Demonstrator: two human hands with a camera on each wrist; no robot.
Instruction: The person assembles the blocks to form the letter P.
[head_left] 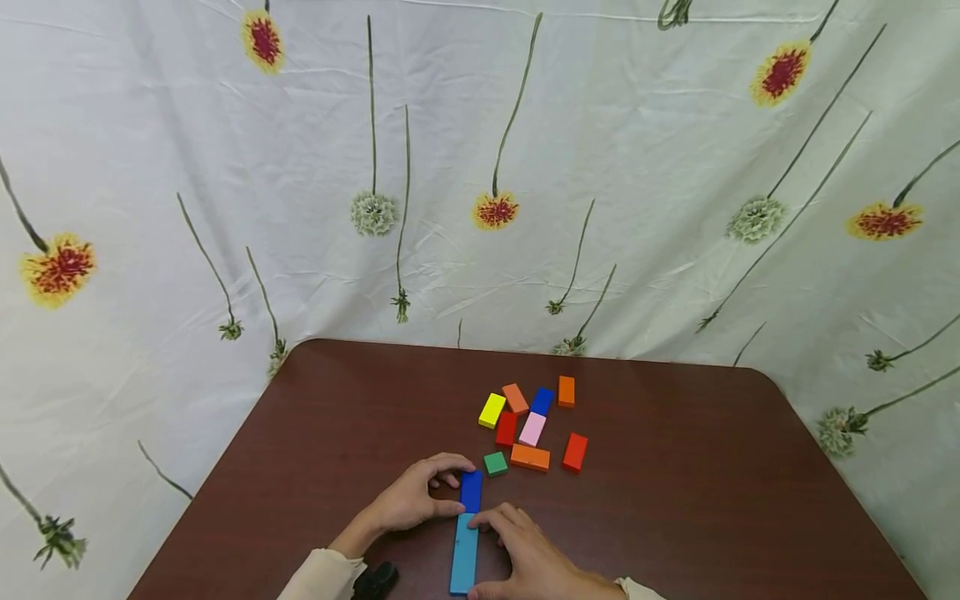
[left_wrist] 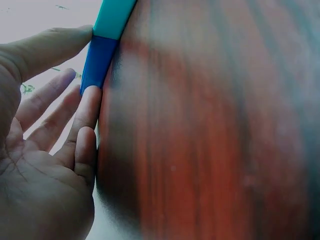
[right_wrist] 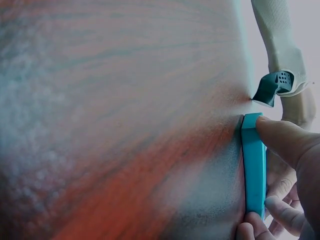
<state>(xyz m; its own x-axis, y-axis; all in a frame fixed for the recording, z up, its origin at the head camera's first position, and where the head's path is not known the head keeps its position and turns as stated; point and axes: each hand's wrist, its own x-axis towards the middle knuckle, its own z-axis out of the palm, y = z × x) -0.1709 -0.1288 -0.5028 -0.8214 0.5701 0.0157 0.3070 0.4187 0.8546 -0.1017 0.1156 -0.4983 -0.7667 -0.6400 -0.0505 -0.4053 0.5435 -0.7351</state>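
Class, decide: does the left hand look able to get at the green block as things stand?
Probably yes: the green block lies close to the left hand, with only bare tabletop visible between. Its grip on the dark blue block would likely have to loosen first.

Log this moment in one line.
Left hand: grips blue block; right hand: grips cyan block; placement: end to end; green block: unheld

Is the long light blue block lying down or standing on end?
Lying down: in the head view, the light blue block stretches lengthwise along the table, one end against a dark blue block.
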